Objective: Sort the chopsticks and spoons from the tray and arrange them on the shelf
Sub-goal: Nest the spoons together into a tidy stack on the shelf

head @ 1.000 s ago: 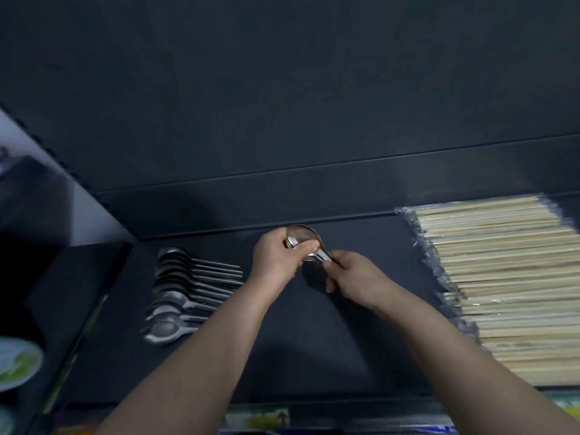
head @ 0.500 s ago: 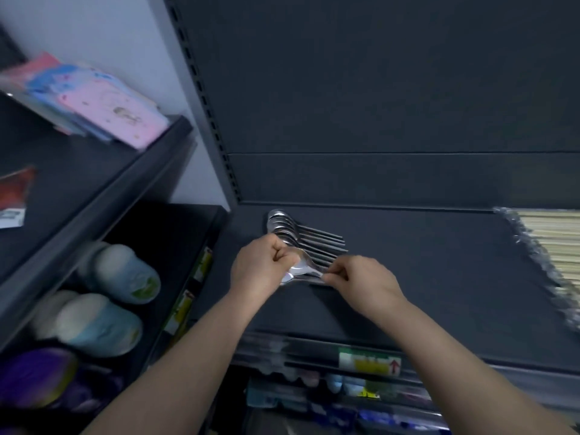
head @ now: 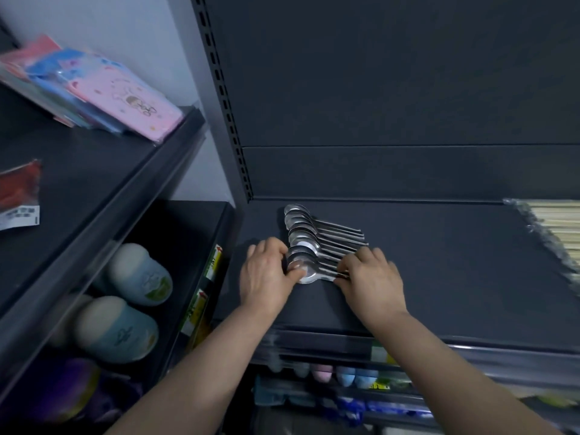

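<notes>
Polished steel spoon, oval bowl, slim handle, flat near the front-left corner of the matte dark shelf, nearest in an overlapping row of spoons; long axis along the front edge, bowl leftward. Left hand pinching the bowl, right hand pinching the handle tip. Pale wrapped chopsticks at the right edge.

Dark shelf: row of metal spoons lying overlapped, bowls left, handles right. Front spoon lies at the near end of the row. Left hand pinches its bowl, thumb on top. Right hand fingers pinch its handle end. Wrapped chopsticks at far right, well apart.
</notes>
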Demonstrator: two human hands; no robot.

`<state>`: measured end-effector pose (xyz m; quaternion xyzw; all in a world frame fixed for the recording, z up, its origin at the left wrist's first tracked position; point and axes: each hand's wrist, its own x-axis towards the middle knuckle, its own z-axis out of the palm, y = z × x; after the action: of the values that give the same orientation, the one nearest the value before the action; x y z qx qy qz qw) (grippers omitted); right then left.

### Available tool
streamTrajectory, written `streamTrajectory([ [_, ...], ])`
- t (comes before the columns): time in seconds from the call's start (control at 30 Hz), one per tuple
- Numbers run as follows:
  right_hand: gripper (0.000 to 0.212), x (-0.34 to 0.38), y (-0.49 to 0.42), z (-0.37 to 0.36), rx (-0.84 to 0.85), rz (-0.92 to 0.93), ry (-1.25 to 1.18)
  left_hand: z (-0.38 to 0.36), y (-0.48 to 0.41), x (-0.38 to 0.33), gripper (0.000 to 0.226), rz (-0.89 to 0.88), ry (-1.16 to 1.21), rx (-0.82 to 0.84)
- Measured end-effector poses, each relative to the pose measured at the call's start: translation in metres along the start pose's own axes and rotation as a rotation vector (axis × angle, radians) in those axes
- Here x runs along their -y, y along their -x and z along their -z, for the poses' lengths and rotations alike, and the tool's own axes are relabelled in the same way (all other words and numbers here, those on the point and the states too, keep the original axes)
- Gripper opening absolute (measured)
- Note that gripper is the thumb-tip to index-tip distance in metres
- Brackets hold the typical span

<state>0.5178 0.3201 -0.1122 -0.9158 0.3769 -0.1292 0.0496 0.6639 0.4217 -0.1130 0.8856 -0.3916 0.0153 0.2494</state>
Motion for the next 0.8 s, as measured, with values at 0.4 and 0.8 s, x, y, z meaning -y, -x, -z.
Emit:
streamTrajectory([
  [0.4,0.125,-0.01,-0.078,0.007,0.507,0.178,-0.03,0.007,-0.077,-0.001,0.154,0.046,0.032,0.572],
  [0.8,0.108,-0.014,-0.096,0.004,0.482,0.162,-0.054,0.0,-0.1,0.001,0.106,-0.104,0.006,0.5],
])
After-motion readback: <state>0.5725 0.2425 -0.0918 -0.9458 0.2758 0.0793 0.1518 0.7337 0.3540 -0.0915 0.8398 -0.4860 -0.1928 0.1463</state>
